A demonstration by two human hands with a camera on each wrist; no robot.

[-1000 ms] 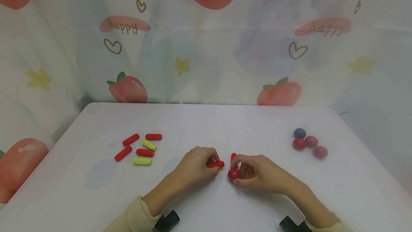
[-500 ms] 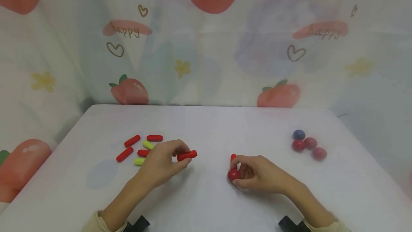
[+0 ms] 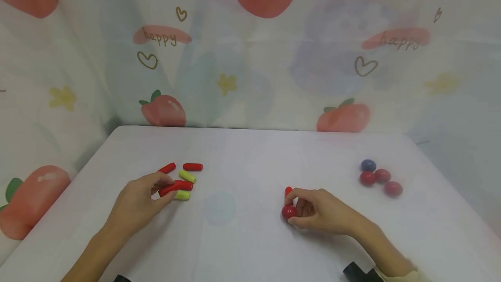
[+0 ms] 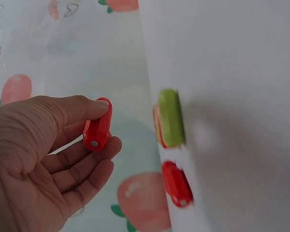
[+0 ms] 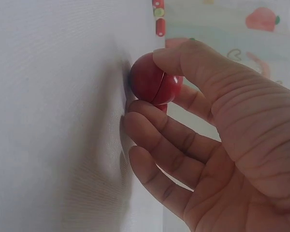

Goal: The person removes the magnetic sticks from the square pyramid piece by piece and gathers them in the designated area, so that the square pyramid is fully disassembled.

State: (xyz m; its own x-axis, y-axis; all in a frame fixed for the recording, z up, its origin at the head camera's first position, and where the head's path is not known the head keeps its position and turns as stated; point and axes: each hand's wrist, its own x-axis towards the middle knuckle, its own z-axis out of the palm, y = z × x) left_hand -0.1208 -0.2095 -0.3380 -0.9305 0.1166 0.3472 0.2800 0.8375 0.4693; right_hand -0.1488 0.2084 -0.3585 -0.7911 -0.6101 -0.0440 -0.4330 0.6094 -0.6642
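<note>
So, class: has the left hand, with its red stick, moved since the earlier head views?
Yes. The left hand has carried the red stick leftward, away from the right hand, to the pile of sticks.

The left hand (image 3: pixel 137 201) reaches forward and out to its own side, forearm bare, wrist straight, palm turned inward. Its thumb and fingertips (image 4: pixel 99 108) are curled together in a pinch, the other fingers loosely bent beneath. The right hand (image 3: pixel 317 210) lies well apart from it, nearer the body, knuckles up, with thumb and bent fingers (image 5: pixel 154 121) closed in a grip, a beige cuff at the wrist.
</note>
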